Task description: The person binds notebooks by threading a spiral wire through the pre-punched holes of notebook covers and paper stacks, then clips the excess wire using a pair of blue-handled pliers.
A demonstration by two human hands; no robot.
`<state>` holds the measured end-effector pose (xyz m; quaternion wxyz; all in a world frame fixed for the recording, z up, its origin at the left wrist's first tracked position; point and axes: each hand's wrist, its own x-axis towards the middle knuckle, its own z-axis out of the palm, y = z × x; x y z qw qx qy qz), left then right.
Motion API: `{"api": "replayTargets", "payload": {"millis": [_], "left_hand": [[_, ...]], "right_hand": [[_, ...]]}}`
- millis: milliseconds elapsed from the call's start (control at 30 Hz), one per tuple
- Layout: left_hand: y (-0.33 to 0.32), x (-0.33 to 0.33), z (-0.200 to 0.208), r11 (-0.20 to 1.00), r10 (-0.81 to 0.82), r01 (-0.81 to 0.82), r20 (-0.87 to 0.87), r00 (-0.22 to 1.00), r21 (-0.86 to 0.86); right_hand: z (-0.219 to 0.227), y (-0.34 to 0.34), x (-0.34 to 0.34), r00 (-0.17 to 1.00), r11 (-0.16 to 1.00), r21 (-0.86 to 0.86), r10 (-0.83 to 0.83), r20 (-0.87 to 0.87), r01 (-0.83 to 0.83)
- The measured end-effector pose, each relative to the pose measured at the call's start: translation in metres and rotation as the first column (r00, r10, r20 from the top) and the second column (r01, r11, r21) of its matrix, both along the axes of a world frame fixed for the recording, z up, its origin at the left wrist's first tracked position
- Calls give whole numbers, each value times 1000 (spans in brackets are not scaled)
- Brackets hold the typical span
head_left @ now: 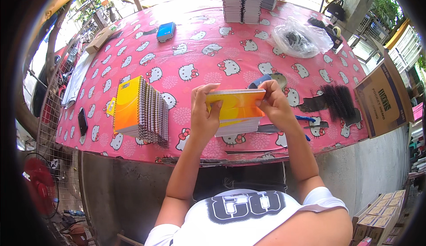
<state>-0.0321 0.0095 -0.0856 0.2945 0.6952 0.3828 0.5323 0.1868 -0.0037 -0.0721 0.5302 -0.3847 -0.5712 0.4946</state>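
My left hand (206, 113) and my right hand (276, 103) grip the two ends of a yellow-and-orange memo pad (237, 100) above the table's near middle. Its top edge shows white paper, and no spiral is visible on it. Right under it lies more yellow-covered paper (235, 128) with white edges; how much of it is separate from the held pad, I cannot tell. To the left of my left hand stands a stack of spiral notebooks (141, 108) with orange-yellow covers. Beyond my right hand lies a roll of tape (278, 78), partly hidden.
Black spiral coils (339, 104) lie on the right near an open cardboard box (384, 97). A blue-handled tool (306, 119) is beside my right forearm. Farther off are a clear plastic bag (301, 40), tall notebook stacks (250, 2) and a blue pad (166, 32). A phone (82, 121) lies left.
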Motion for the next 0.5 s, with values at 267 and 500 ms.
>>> {"api": "replayTargets", "payload": {"millis": [267, 500], "left_hand": [[0, -11, -1, 999, 33, -32, -85, 996, 12], [-23, 26, 46, 884, 400, -248, -368, 839, 396]], "right_hand": [[-10, -5, -31, 991, 995, 67, -78, 110, 70], [-12, -17, -36, 939, 956, 242, -229, 255, 167]]}}
